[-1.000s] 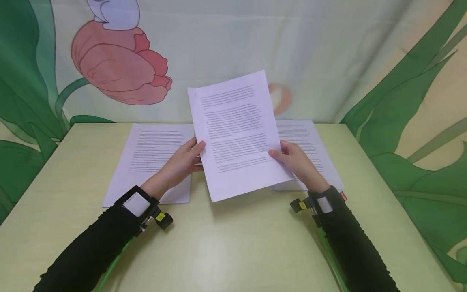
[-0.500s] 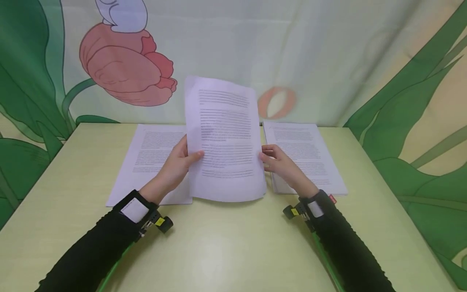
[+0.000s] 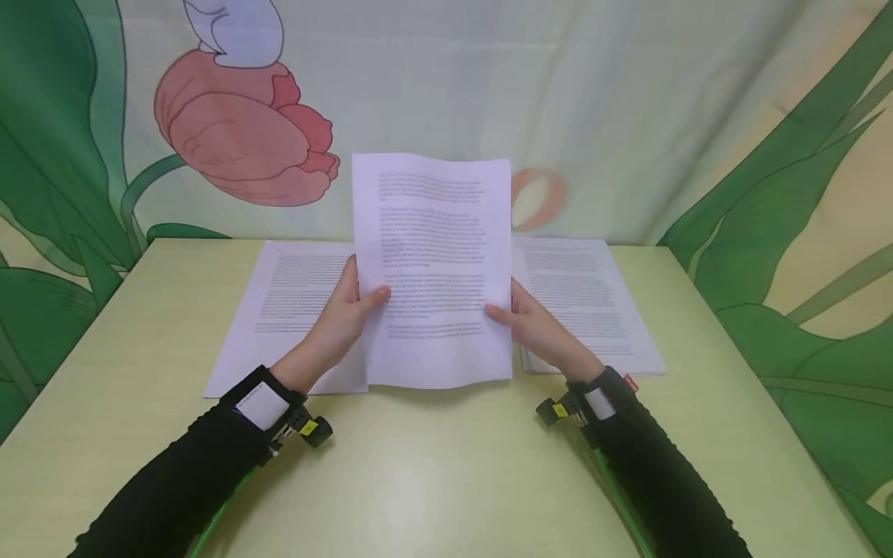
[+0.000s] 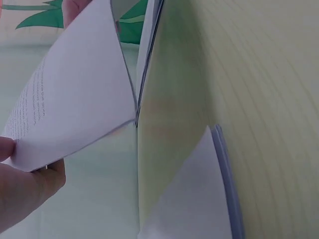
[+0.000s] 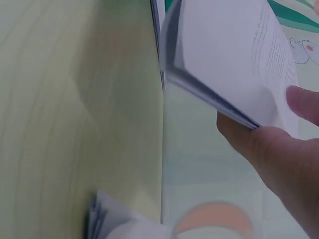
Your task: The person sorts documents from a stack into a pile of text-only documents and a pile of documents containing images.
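A printed sheet of paper (image 3: 436,256) is held up in front of me, raised off the table and slightly wavy. My left hand (image 3: 335,322) grips its left edge, thumb on the printed face and fingers behind. On the right edge my right hand (image 3: 547,329) pinches it the same way. In the right wrist view the held paper (image 5: 224,55) shows more than one layer along its lower edge. One paper stack (image 3: 279,310) lies behind my left hand, partly covered by it. Another stack (image 3: 579,302) lies beyond my right hand.
The pale wooden table (image 3: 418,465) carries both stacks near its back edge. A small red tag (image 3: 631,384) shows beside the right sleeve. Behind the table hangs a cloth (image 3: 432,77) printed with flowers and leaves.
The held paper has turned from a tilt to nearly upright. My right hand loosened at its edge half a second ago, and now its thumb lies on the printed face again.
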Action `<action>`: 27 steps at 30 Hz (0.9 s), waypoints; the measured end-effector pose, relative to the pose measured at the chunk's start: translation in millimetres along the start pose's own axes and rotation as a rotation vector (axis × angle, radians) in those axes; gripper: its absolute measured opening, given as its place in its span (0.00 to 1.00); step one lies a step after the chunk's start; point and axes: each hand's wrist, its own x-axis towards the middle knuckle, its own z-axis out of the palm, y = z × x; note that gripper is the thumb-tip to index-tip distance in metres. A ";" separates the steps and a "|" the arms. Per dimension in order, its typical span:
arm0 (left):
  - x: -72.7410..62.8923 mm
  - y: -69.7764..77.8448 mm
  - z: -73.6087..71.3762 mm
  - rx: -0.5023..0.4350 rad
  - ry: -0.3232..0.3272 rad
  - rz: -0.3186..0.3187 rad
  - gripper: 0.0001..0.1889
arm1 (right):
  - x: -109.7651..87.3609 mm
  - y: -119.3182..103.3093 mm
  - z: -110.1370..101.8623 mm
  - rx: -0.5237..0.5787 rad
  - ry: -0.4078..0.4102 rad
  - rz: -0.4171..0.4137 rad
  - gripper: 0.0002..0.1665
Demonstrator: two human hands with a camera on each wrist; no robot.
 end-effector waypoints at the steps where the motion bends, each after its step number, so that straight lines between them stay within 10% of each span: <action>1: 1.4 -1.7 0.6 0.035 0.006 0.001 0.33 | -0.6 0.3 -0.2 -0.024 0.020 0.007 0.31; 13: 17.8 -8.8 5.9 0.624 0.077 -0.155 0.46 | -3.5 0.4 -2.0 -0.198 0.187 0.186 0.33; 27: 20.7 -23.5 -1.9 0.742 -0.018 -0.224 0.30 | 0.7 13.0 0.0 -0.219 0.274 0.263 0.41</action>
